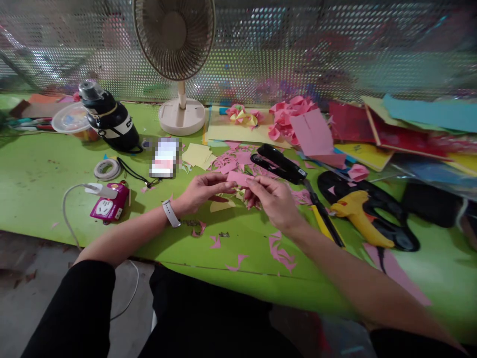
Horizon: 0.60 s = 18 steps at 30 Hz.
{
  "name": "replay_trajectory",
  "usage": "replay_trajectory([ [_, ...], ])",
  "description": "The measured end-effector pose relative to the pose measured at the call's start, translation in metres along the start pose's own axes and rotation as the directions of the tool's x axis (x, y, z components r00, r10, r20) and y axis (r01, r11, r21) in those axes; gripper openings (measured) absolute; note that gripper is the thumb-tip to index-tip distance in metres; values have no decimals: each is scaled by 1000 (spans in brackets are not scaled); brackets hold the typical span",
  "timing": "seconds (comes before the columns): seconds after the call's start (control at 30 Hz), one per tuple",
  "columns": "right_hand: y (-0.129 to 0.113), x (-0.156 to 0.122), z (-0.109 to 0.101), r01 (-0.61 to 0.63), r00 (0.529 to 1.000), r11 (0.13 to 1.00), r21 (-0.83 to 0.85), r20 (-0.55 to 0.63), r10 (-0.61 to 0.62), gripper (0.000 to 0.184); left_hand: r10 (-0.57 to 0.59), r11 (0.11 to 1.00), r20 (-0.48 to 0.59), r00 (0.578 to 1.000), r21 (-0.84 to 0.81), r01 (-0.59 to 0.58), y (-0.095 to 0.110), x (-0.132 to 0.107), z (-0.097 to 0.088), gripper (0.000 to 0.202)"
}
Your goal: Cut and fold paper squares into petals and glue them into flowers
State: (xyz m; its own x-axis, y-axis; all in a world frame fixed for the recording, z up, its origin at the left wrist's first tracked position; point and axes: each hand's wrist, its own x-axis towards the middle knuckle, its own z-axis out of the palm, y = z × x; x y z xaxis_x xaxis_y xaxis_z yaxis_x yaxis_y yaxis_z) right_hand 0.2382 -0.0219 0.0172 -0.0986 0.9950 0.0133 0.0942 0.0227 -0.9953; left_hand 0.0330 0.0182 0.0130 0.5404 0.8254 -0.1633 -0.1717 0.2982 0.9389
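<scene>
Both my hands hold a small folded strip of pink paper above the green table. My left hand, with a white watch band at the wrist, pinches its left end. My right hand pinches its right end, fingers closed on it. Pink paper scraps lie on the table just below my hands. A black stapler sits right behind my right hand.
A fan stands at the back by a mesh wall. A black bottle, tape roll, phone and pink power strip lie left. A yellow glue gun, scissors and coloured paper sheets lie right.
</scene>
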Motion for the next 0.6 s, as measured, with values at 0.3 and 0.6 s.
replay_trajectory([
  [0.3,-7,-9,7,12,993,1000,-13,117,-11,33,57,998,-64,996,19,-56,-2,0,2,30],
  [0.6,-4,-11,13,-38,985,999,17,166,35,35,48,993,-56,997,-103,-53,-9,1,3,32],
])
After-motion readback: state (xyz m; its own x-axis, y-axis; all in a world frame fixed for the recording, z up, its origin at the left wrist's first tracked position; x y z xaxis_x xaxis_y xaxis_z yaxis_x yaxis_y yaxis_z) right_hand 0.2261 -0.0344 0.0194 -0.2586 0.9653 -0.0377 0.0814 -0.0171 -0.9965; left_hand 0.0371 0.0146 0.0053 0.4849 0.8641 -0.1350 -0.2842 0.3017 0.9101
